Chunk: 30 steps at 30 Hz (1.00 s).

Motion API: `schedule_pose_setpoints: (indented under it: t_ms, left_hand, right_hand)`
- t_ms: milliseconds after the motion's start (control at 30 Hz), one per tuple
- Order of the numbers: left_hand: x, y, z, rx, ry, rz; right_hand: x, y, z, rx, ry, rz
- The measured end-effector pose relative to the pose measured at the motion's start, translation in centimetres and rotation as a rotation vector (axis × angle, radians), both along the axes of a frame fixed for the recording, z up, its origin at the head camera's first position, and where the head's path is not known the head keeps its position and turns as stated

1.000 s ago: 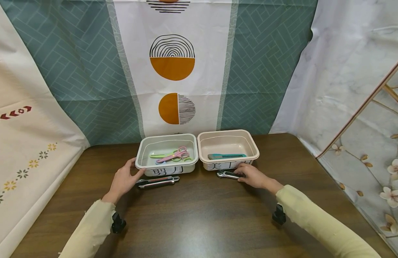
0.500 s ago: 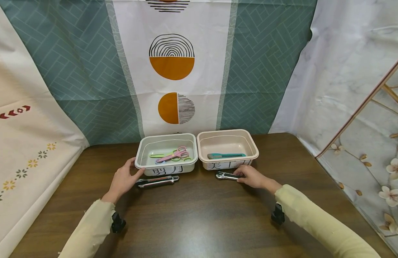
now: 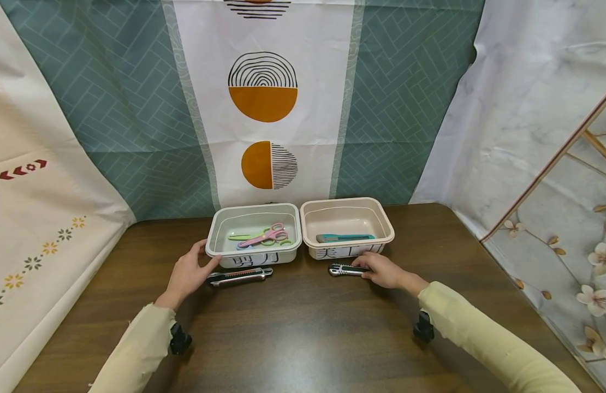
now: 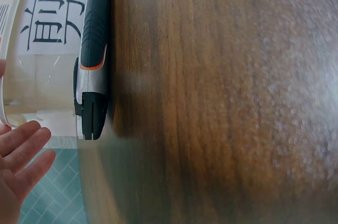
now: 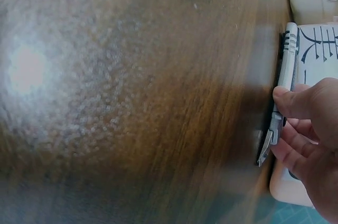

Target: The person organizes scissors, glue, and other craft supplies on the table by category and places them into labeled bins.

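Observation:
My right hand (image 3: 383, 269) pinches a small silver-and-black utility knife (image 3: 343, 269) between thumb and fingers, low in front of the beige bin (image 3: 388, 234). In the right wrist view, the metal blade tip (image 5: 264, 152) of this knife shows below the fingers. My left hand (image 3: 187, 273) rests against the left front corner of the pale green bin (image 3: 214, 229), its fingers fairly straight in the left wrist view. A larger black-and-silver utility knife (image 3: 240, 277) with orange trim lies on the table in front of that bin, close to the left hand.
Pink scissors (image 3: 263, 237) and green scissors (image 3: 240, 238) lie in the pale green bin. A teal utility knife (image 3: 346, 238) lies in the beige bin. Both labelled bins stand side by side near the back edge of the brown table (image 3: 303, 327), before a hanging cloth (image 3: 391, 98).
The small utility knife in my right hand has shifted slightly and turned to lie more level. The left hand and both bins have kept their places.

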<state>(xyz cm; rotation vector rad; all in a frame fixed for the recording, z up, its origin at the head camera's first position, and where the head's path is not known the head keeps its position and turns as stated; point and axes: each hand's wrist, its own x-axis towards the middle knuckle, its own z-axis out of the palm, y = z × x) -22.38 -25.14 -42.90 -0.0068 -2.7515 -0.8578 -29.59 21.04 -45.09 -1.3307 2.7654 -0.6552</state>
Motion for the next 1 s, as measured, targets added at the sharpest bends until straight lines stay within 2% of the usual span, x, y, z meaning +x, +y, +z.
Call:
schedule_pose_setpoints:
  t_ms: [133, 467, 633, 1000]
  left_hand:
    - [0.0, 0.0, 0.0, 0.001, -0.006, 0.001]
    - [-0.1, -0.2, -0.3, 0.002, 0.032, -0.022]
    - [-0.1, -0.2, 0.0, -0.001, 0.019, -0.024]
    - [0.0, -0.1, 0.0, -0.010, 0.015, -0.022]
  right_hand:
    - [0.2, 0.0, 0.1, 0.003, 0.006, 0.004]
    - [1.0, -0.4, 1.0, 0.051, 0.045, 0.020]
    - [1.4, -0.4, 1.6, 0.063, 0.027, 0.027]
    - [1.5, -0.2, 3.6, 0.028, 0.039, 0.055]
